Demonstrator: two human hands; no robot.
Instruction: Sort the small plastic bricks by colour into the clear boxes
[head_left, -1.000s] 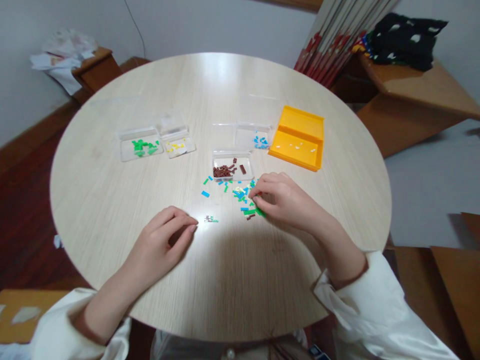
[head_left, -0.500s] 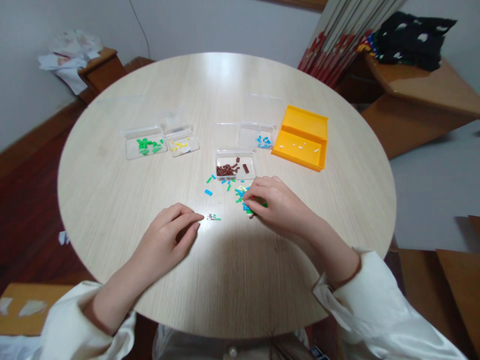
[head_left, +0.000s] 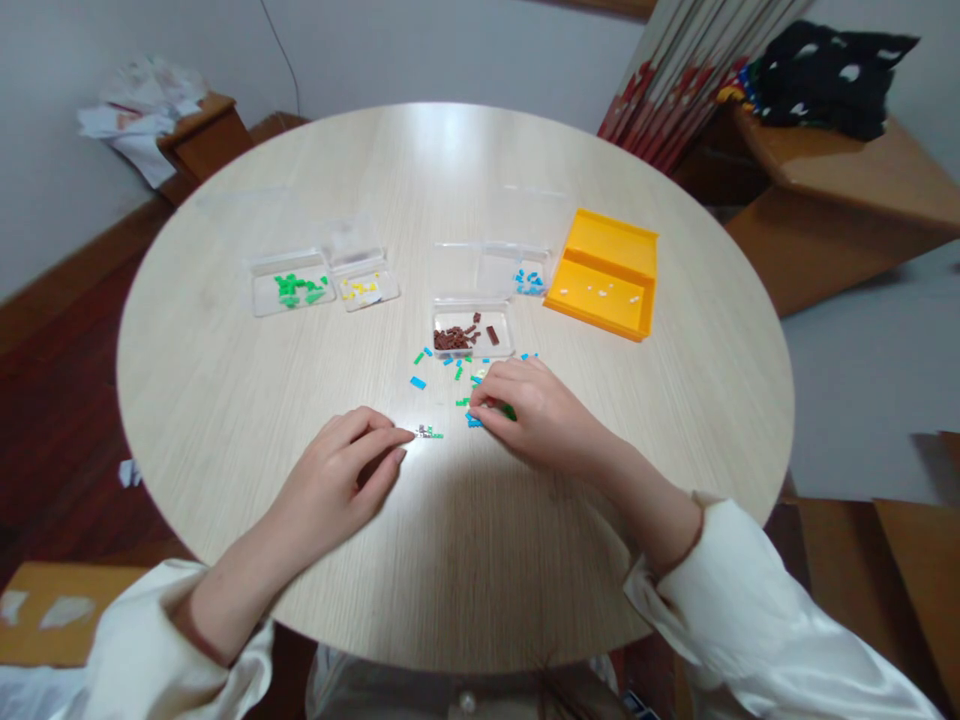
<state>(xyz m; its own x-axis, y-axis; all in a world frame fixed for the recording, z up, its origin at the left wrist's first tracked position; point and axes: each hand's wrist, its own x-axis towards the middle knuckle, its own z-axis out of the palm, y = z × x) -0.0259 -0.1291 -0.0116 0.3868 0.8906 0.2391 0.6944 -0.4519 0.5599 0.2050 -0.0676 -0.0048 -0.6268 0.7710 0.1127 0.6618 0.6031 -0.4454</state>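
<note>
My left hand [head_left: 358,462] rests on the table, its index finger stretched out and the thumb apart. That fingertip touches the end of a small cluster of joined grey and green toy bricks [head_left: 430,434]. To the right, my right hand [head_left: 529,402] is over a pile of mixed loose bricks and hides much of it. Its thumb and index finger close together in a pinch; what lies between them is too small to make out. A blue brick [head_left: 473,421] shows just under the thumb tip. Green bricks [head_left: 463,403] lie beside the fingers.
Behind the pile stands a clear box of brown bricks [head_left: 491,336]. Farther back are clear boxes with green bricks [head_left: 297,289], yellow bricks [head_left: 363,288] and blue bricks [head_left: 529,281]. An open yellow case [head_left: 600,319] holds several white bits. A blue brick [head_left: 418,383] lies loose between the hands.
My right hand has moved a little left across the pile, and its fingertips have drawn closer together. A few bricks have shifted left with it. My left hand has barely moved.
</note>
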